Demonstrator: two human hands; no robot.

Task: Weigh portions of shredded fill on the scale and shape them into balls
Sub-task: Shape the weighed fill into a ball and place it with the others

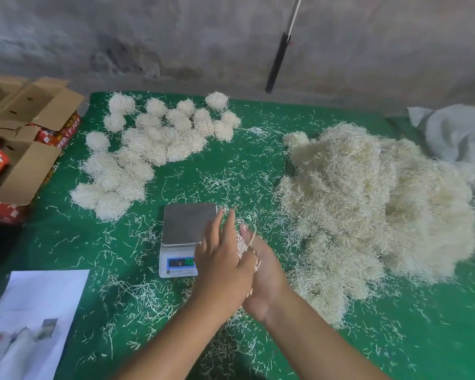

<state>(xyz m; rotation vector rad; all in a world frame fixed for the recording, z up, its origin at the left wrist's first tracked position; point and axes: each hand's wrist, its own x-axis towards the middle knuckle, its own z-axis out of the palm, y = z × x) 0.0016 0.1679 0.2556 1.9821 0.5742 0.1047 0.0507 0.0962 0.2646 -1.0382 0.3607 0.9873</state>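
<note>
My left hand [222, 259] lies flat, fingers straight, on top of my right hand [268, 278], which is palm up beneath it. A small portion of pale shredded fill [243, 244] is pressed between the two palms, with strands sticking out at the fingertips. Both hands hover just right of the white digital scale [188, 223]. Its steel plate is bare, and my left hand partly covers its green display. A big loose heap of fill [368, 204] lies to the right. Several finished balls [154, 141] are clustered at the back left.
A green cloth [231, 174] strewn with loose strands covers the table. Open cardboard boxes [25, 133] stand at the left edge. A printed white sheet [33, 319] lies front left, a grey cloth [455, 135] back right. A black rod [279, 58] leans on the wall.
</note>
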